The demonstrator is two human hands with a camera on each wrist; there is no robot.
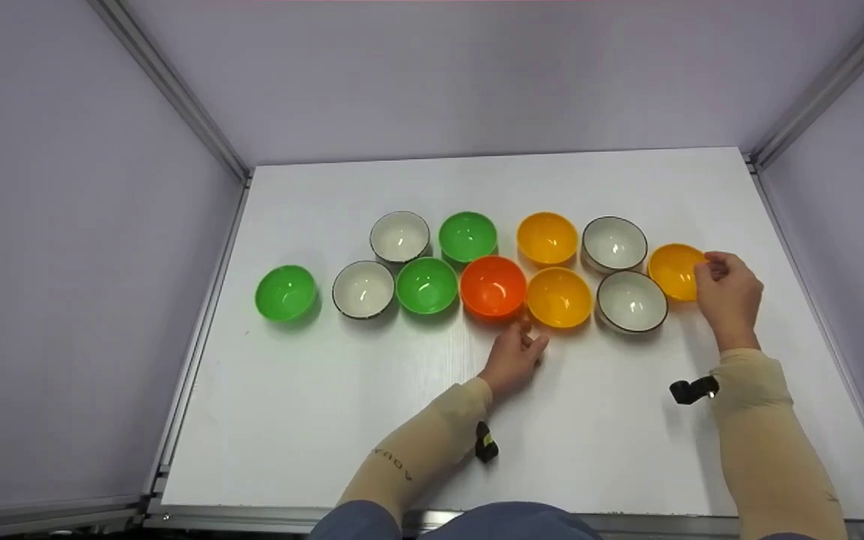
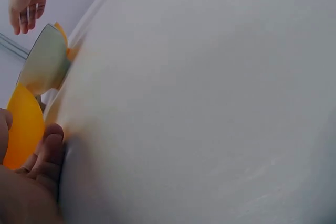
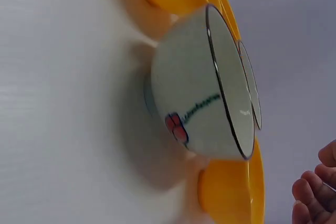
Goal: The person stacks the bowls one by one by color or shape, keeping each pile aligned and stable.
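We see ten bowls in two loose rows on the white bench. At three o'clock, the right hand pinches the rim of the rightmost yellow bowl, a glossy, plain plastic bowl standing upright just beside a white bowl with a dark rim and a small painted flower on its side. At six o'clock, the left hand rests with loosely curled fingers by the orange bowl and another yellow bowl, its grip holding nothing.
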